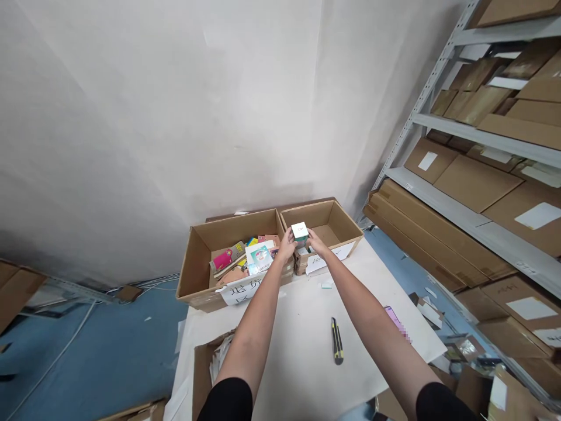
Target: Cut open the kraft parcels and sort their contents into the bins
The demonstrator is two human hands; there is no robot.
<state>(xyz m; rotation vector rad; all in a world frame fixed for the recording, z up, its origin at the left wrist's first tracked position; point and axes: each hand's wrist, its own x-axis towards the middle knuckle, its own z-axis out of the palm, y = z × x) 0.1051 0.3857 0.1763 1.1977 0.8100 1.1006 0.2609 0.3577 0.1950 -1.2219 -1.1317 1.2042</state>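
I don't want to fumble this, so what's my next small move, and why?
Perhaps lower the small box into the right-hand carton: your left hand and right hand hold it, seemingly over that carton's left side, and there's visible room inside.

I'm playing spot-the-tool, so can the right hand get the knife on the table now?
Probably yes: the knife lies uncovered on the table. But the right hand is on the white box, so it would likely have to let go first.
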